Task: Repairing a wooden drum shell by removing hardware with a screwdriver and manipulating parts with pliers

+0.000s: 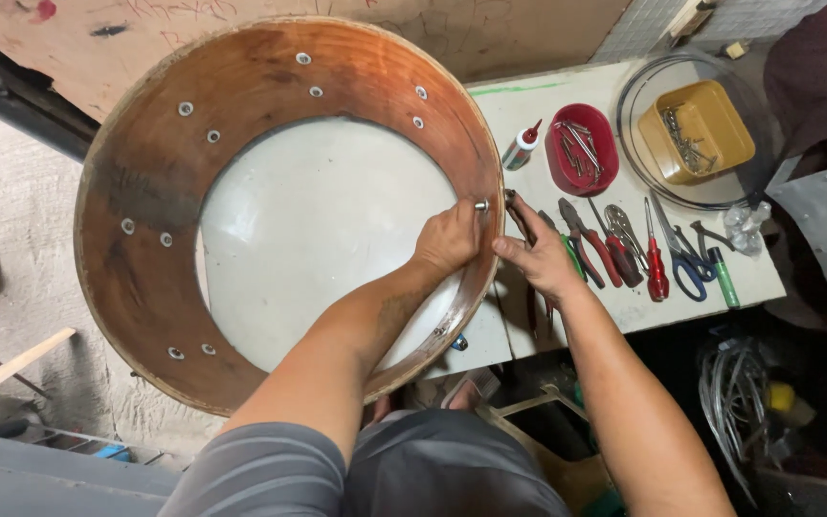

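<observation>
A wide brown wooden drum shell (150, 191) stands on its edge at the white table, with a pale round head (318, 230) at its bottom and several metal-ringed holes in its wall. My left hand (447, 239) is inside the shell, fingers pinched on a small metal bolt (481, 205) at the right wall. My right hand (540, 257) is just outside that same spot, gripping a dark metal tool (519, 218) against the wall's outer side.
On the white table (624, 306) to the right lie pliers (593, 251), a red-handled screwdriver (657, 270), blue-handled scissors (689, 270) and a green marker (723, 278). Behind them are a red tray (582, 149) and a yellow tray (696, 131) of screws, a small glue bottle (521, 146) and a wire hoop (636, 88).
</observation>
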